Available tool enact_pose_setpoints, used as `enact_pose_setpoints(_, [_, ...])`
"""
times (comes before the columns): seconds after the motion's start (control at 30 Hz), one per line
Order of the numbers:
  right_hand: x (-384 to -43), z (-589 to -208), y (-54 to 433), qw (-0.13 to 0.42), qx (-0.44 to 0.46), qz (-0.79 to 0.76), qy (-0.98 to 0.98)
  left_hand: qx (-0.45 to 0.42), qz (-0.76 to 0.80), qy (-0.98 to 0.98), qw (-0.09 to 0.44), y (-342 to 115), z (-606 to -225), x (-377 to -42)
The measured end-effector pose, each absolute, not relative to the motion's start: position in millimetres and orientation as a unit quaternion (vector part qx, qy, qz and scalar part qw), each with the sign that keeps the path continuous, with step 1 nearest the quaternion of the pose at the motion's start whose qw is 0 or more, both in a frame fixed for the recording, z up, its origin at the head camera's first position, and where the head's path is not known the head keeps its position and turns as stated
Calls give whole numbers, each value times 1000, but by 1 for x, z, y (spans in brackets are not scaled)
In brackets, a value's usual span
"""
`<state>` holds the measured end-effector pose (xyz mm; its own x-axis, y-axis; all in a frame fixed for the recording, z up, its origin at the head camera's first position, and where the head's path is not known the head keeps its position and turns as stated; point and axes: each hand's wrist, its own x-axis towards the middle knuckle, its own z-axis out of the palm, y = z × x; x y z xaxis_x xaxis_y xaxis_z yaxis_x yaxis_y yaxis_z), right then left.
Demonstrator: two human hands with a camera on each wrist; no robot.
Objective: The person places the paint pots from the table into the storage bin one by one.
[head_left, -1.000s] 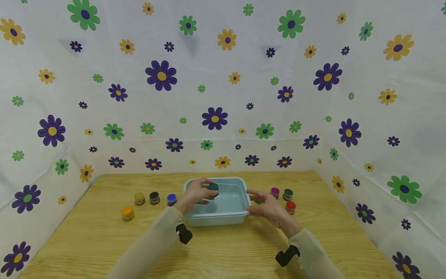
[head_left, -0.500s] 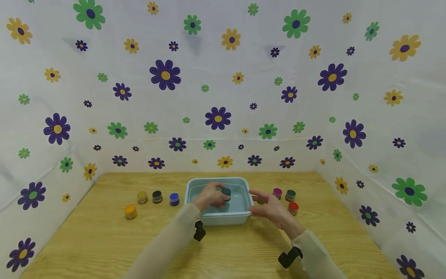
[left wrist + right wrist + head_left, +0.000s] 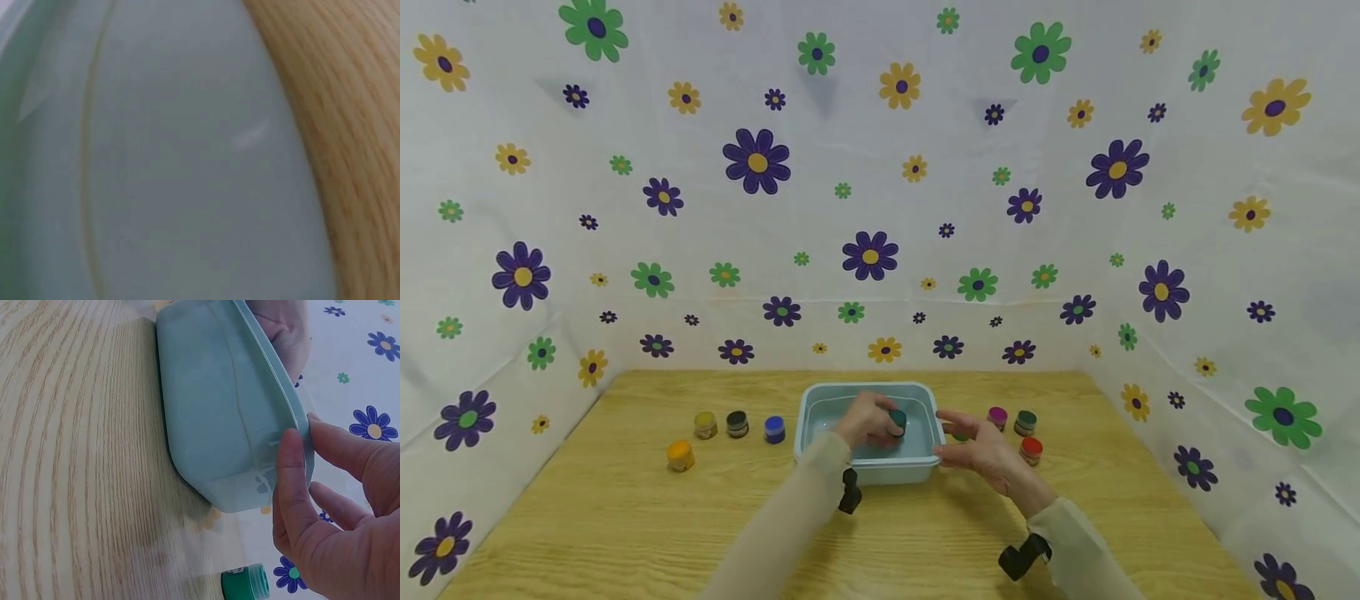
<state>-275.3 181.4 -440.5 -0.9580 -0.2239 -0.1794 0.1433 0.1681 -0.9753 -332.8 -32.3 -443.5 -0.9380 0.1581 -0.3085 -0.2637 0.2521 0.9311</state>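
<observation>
My left hand (image 3: 867, 422) reaches inside the pale blue plastic tub (image 3: 889, 475) and grips a small paint jar (image 3: 898, 422) with a dark teal lid, low over the tub's floor. The fingers partly cover the jar. In the left wrist view the tub's outer wall (image 3: 187, 169) fills most of the picture, and the hand is out of sight. My right hand (image 3: 988, 457) holds the tub's right rim. Up close in the right wrist view, thumb and fingers (image 3: 291, 469) pinch that rim from both sides.
Left of the tub stand jars with orange (image 3: 681, 456), yellow (image 3: 705, 425), dark green (image 3: 737, 423) and blue lids (image 3: 774, 429). At right are magenta (image 3: 997, 417), green (image 3: 1026, 422) and red ones (image 3: 1031, 451). A bright green jar (image 3: 244, 583) stands beside the right hand. Flowered cloth (image 3: 820, 208) surrounds the table.
My left hand has carried the teal-lidded jar rightward and lower inside the tub. The right hand stays at the tub's right rim. The head view has shifted slightly.
</observation>
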Motion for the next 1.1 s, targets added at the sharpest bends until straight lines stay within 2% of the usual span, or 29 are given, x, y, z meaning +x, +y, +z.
enact_pose_setpoints(0.37, [-274,-440,181,142,-24,-641,754,-55,625,762,164,-25,-451,-327])
enact_pose_setpoints(0.73, [-275,-440,183,149,-31,-637,756,11,576,802,157,-24,-456,-331])
enact_pose_setpoints(1.1, [-275,-441,183,150,-41,-640,753,35,568,811,136,-26,-454,-330])
